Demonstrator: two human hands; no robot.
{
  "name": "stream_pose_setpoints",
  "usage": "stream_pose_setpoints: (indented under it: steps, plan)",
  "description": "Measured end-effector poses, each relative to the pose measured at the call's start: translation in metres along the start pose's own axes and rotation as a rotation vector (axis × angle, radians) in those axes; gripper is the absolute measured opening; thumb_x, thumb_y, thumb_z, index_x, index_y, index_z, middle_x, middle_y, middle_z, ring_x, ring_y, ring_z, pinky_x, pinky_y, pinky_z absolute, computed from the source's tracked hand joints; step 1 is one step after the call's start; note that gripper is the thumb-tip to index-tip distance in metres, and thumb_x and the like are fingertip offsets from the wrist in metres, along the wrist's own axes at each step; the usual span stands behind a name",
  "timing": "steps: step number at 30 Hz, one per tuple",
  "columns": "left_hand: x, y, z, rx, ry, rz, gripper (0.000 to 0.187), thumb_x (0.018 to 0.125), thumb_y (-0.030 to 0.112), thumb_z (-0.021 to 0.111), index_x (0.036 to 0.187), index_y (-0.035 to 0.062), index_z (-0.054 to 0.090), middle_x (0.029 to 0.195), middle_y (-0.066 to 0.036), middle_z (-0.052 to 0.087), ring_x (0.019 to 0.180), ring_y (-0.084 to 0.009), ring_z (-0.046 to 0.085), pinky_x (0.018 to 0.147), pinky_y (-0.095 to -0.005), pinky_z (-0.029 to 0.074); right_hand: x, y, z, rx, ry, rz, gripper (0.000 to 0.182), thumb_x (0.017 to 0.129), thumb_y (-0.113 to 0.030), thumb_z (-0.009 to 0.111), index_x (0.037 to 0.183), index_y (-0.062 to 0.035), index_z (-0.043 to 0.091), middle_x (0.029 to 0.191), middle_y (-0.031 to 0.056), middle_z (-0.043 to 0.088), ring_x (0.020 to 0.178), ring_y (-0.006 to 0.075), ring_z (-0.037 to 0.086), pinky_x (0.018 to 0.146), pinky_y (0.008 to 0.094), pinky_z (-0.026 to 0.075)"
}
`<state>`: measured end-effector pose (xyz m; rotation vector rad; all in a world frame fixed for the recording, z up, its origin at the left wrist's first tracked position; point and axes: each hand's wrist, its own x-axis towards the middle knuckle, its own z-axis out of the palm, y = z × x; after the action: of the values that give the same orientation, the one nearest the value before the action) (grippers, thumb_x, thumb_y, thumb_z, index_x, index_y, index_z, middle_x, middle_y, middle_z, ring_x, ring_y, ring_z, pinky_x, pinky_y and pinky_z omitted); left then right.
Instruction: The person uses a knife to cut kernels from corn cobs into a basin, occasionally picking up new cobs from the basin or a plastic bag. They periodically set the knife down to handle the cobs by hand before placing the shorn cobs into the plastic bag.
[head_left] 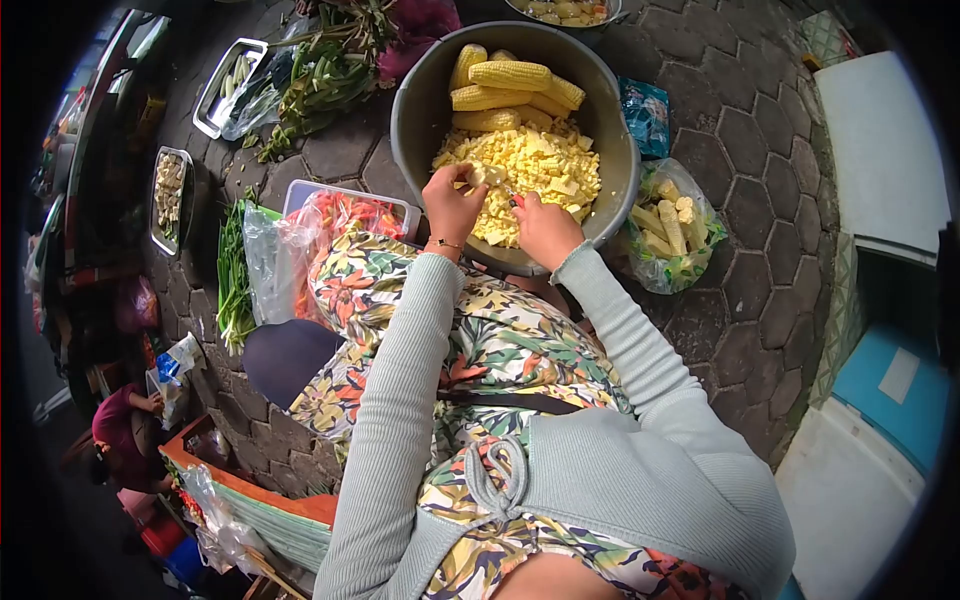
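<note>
A large grey tub stands before me. Whole peeled corn cobs are piled at its far side, and cut corn kernels fill the nearer part. Above the kernels, my left hand is closed around a pale yellow corn cob, seen partly end-on and mostly covered by the fingers. My right hand is closed on a small knife with a red handle, close to the cob. Its blade is hard to make out against the corn.
Right of the tub lie a plastic bag of stripped cobs and a teal packet. Leftward are a container of cut red chillies, spring onions, leafy greens and metal trays. Another person is at lower left.
</note>
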<state>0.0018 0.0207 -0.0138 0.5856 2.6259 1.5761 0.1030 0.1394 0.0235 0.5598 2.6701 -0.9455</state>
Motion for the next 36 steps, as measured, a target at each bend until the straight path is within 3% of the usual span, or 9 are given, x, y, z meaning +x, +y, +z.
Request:
stream_pose_setpoints:
  steps: [13, 28, 31, 36]
  plan:
    - [0.003, -0.002, 0.002, 0.006, -0.039, -0.034, 0.029, 0.060, 0.004, 0.071, 0.086, -0.0030, 0.061, 0.086, -0.012, 0.062, 0.078, -0.0174, 0.062, 0.066, -0.0261, 0.054, 0.005, 0.004, 0.000, -0.064, 0.000, -0.042, 0.026, 0.087, -0.026, 0.042, 0.091, -0.0007, 0.046, 0.068, 0.0208, 0.059, 0.068, 0.0373, 0.059, 0.061, 0.0461, 0.046]
    - [0.002, -0.010, 0.010, 0.082, -0.021, 0.108, 0.024, 0.060, 0.006, 0.068, 0.080, -0.0025, 0.058, 0.075, -0.014, 0.059, 0.069, -0.0227, 0.060, 0.060, -0.0281, 0.051, -0.008, -0.012, -0.005, -0.188, -0.079, 0.128, 0.028, 0.088, -0.025, 0.042, 0.095, 0.0008, 0.048, 0.080, 0.0205, 0.061, 0.078, 0.0348, 0.061, 0.068, 0.0435, 0.047]
    - [0.003, -0.009, 0.009, 0.214, -0.064, 0.193, 0.023, 0.061, 0.005, 0.067, 0.080, -0.0017, 0.057, 0.073, -0.012, 0.057, 0.068, -0.0226, 0.060, 0.059, -0.0280, 0.051, -0.001, -0.013, 0.000, -0.173, -0.035, 0.149, 0.027, 0.088, -0.025, 0.042, 0.095, 0.0007, 0.048, 0.082, 0.0202, 0.061, 0.080, 0.0340, 0.061, 0.069, 0.0430, 0.048]
    - [0.001, -0.009, 0.005, 0.094, -0.115, 0.173, 0.022, 0.062, 0.002, 0.065, 0.081, -0.0018, 0.056, 0.078, -0.013, 0.056, 0.070, -0.0233, 0.059, 0.061, -0.0287, 0.052, 0.020, -0.021, 0.004, -0.221, -0.022, 0.130, 0.028, 0.089, -0.025, 0.042, 0.094, 0.0017, 0.048, 0.084, 0.0180, 0.063, 0.083, 0.0312, 0.062, 0.070, 0.0408, 0.048]
